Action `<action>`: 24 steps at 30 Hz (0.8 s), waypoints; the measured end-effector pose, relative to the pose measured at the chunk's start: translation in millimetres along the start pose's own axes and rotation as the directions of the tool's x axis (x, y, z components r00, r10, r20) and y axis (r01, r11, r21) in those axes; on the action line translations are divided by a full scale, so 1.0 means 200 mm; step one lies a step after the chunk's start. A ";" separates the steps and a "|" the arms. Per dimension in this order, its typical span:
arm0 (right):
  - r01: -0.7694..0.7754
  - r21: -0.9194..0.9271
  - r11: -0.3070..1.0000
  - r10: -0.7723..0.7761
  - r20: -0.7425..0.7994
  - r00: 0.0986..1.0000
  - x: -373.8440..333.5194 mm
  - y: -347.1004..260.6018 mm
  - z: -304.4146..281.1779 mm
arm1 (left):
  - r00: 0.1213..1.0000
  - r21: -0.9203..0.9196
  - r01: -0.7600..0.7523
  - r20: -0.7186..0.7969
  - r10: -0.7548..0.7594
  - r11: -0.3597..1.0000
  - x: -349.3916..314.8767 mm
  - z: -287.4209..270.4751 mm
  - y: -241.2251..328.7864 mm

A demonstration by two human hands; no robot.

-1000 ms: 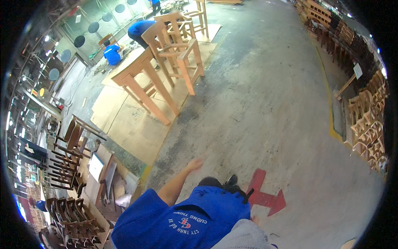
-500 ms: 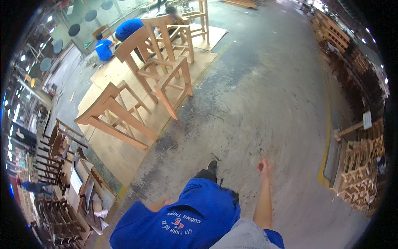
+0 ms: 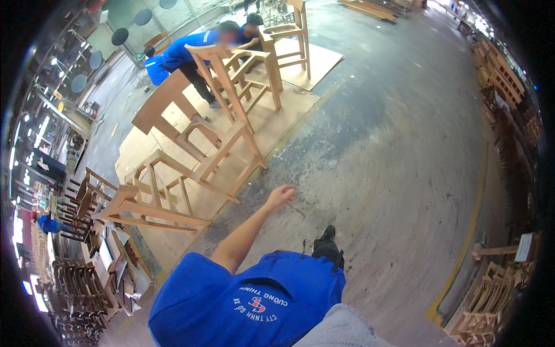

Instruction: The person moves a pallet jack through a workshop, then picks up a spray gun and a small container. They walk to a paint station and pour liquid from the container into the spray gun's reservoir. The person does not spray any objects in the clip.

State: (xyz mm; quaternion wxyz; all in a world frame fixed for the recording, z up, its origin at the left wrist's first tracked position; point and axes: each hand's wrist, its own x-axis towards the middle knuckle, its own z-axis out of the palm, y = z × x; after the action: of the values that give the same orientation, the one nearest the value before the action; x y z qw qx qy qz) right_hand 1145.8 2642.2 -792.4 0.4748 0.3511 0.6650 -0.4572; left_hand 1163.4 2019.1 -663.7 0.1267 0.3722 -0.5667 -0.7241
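Note:
My left hand (image 3: 281, 197) swings forward over the concrete floor, holding nothing I can see, its fingers loosely bent and a little apart. My right hand is out of the picture. Nearest to the left hand is a tall unfinished wooden chair (image 3: 234, 139) with a broad backrest, not touched by it. Closer to me on the left, another pale wooden chair (image 3: 156, 218) leans outward in the curved view. More such chairs, one of them a tall chair (image 3: 296, 43), stand farther along on flat brown sheets (image 3: 130, 159). One of my dark shoes (image 3: 328, 232) shows ahead of my body.
Two people in blue, one a bent-over person (image 3: 191, 49), are among the far chairs, with another person (image 3: 155, 68) beyond. At left stand stacked dark chair parts (image 3: 78, 289). Wooden parts (image 3: 491, 292) and a yellow floor line (image 3: 471, 231) run along the right.
My left hand has swung forward from beside my body, while my right hand has left the picture. The chairs have shifted in view as I walk forward, and the step has changed.

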 end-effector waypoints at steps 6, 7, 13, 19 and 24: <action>0.238 -0.158 0.958 -0.222 0.113 0.968 0.35 -1.78 0.31 | 0.861 0.528 0.499 -0.211 -0.463 0.687 -0.10 -0.11 -0.56; 0.400 -0.159 0.902 -0.381 0.137 0.914 0.37 -2.16 0.37 | 0.814 0.536 0.551 -0.178 -0.553 0.639 -0.16 -0.13 -0.62; 0.714 -0.276 0.643 -0.658 0.279 0.700 0.31 -3.85 1.11 | 0.479 -0.001 0.861 -0.339 -0.810 0.509 -0.13 -0.07 -0.74; 0.439 -0.292 0.850 -0.392 0.206 0.897 0.33 -4.26 1.92 | 0.552 -0.063 0.803 -0.293 -0.781 0.592 1.00 -0.13 -0.43; 0.428 -0.224 0.876 -0.337 0.352 0.874 0.42 -4.54 2.25 | 0.930 0.224 0.128 -0.366 -0.038 0.966 2.43 -0.25 1.22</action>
State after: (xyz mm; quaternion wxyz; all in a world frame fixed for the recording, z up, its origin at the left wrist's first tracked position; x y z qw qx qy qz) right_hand 442.0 1916.0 -681.7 0.5166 0.0623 0.7018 -0.4866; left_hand 804.3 1609.2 -636.0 0.1503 0.5343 -0.6023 -0.5737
